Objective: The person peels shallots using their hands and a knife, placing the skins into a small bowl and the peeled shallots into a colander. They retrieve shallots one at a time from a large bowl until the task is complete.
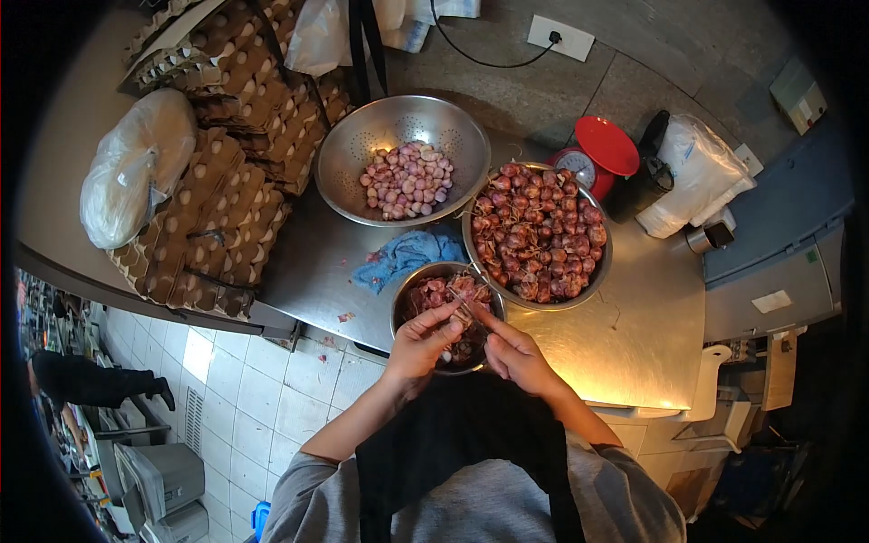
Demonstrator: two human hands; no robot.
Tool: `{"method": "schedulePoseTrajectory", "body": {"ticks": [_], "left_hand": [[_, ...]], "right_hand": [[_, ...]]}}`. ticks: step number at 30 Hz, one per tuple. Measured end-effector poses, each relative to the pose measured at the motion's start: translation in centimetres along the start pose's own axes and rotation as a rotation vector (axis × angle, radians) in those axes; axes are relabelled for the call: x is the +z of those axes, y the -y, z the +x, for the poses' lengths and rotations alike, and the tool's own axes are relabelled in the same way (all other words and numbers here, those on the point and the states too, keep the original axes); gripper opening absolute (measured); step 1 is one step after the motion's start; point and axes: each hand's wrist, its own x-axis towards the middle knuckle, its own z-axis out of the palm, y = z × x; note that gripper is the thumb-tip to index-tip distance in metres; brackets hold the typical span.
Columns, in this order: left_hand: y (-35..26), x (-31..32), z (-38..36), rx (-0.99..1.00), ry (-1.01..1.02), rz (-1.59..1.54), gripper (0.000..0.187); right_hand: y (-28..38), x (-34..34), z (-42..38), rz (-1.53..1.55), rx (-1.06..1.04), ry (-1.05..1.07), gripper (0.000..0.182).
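Note:
Over a small metal bowl (396, 306) of shallot skins and shallots, my two hands meet close together. The fingers of my left hand (422, 342) are pinched on a small reddish-brown shallot (464, 316). My right hand (520, 356) is closed beside it, index finger reaching to the shallot; what lies in its grip is too small to make out. Behind the bowl stands a steel colander (339, 136) holding peeled pink shallots (407, 181). To its right a larger metal bowl (601, 276) is heaped with unpeeled red shallots (540, 231).
A blue cloth (412, 257) lies left of the small bowl on the steel table (652, 335). Stacked egg trays (213, 217) and a plastic bag (138, 167) are at left. A red scale (606, 145) stands behind the big bowl. Another person's leg (100, 378) shows far left.

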Motion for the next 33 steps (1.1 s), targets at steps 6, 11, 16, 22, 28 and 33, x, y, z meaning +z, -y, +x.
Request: {"method": "schedulePoseTrajectory", "body": {"ticks": [6,11,16,22,28,33], "left_hand": [[0.5,-0.4,0.2,0.058,-0.006,0.056,0.031],[1.0,-0.2,0.2,0.199,0.046,0.156,0.030],[0.8,-0.2,0.3,0.447,-0.029,0.703,0.030],[1.4,-0.4,0.5,0.421,-0.048,0.531,0.025],[1.3,-0.2,0.4,0.372,-0.038,0.393,0.020],[1.2,0.0,0.5,0.418,-0.042,0.423,0.025]], "right_hand": [[-0.1,0.1,-0.1,0.058,-0.001,0.009,0.044],[0.0,0.6,0.2,0.097,-0.014,-0.047,0.039],[-0.2,0.8,0.4,0.097,0.004,-0.087,0.036],[-0.8,0.7,0.1,-0.162,-0.052,-0.169,0.036],[0.8,1.3,-0.2,-0.626,-0.190,-0.262,0.036],[-1.2,0.7,0.3,-0.377,-0.229,-0.267,0.035]]}}
